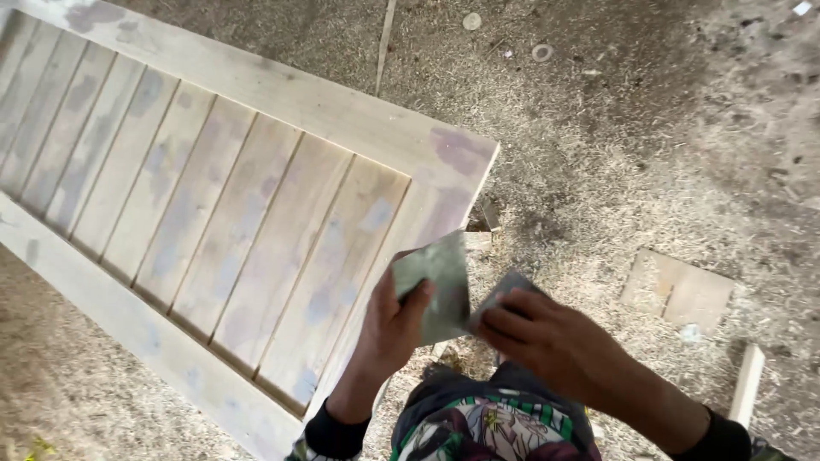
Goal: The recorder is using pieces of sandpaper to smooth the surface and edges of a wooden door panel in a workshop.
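Sandpaper sheet [437,286] pinched in left hand [389,329] fingers and right hand [547,337] fingers, both closed on it: fold squarely, keep taut, beside patched wooden panel [213,213].

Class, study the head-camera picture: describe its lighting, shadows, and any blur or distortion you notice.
Head view: soft, even daylight with no glare; the ground darkens toward the top. The wooden door panel looks smeared and its slats splay out, suggesting motion blur and wide-lens distortion. The left hand and right hand, each holding grey sheet, appear slightly soft.
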